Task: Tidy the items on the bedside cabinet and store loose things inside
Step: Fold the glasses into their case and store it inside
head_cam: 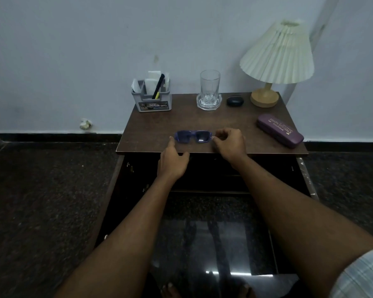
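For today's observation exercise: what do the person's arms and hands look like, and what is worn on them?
Both forearms are bare to the left hand and right hand; no gloves, watch or rings show. Pale checked cloth, probably a short sleeve, edges the right arm.

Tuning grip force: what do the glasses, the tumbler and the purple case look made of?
Glasses: probably plastic, translucent blue-violet; light shows through the thick frame.
Tumbler: likely clear glass; transparent, faceted thick base.
Purple case: hard shell, matte leatherette-like cover, gold lettering; core unclear.

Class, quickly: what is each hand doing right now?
Left hand: open, fingertip at the glasses.
Right hand: closed, pinching the glasses.
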`<state>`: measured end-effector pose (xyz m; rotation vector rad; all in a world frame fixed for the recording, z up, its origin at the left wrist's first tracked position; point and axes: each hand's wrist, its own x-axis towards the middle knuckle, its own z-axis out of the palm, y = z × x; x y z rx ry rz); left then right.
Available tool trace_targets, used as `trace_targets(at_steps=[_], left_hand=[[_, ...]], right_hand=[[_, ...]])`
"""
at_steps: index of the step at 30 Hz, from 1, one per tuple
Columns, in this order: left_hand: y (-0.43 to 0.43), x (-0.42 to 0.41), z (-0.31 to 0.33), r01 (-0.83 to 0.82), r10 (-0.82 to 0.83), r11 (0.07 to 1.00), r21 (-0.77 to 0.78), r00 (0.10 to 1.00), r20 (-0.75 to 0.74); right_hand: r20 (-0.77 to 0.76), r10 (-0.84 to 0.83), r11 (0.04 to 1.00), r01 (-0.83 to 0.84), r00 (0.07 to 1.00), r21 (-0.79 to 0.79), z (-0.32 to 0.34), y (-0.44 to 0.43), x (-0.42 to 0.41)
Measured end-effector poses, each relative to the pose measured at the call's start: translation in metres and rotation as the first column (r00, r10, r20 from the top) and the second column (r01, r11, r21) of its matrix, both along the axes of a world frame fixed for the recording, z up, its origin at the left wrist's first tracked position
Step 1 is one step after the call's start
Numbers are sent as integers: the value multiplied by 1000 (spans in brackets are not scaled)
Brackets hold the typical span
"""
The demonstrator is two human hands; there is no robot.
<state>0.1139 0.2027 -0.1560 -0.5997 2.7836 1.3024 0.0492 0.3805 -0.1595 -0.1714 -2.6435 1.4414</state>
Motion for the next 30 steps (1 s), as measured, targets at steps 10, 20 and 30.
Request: trace_targets(at_steps=[10,20,30], left_hand=[[36,22,23,21,-24,1000,-12,935,-353],[140,8,26,432,-382,898,82,859,-340],[185,-43,21,442,-382,874,201,881,-278]], right_hand=[[20,141,990,-141,990,-9,26,50,45],[-125,12,984,11,992,179,42,133,48],[-97,-26,860,72,995,506,27,161,13]])
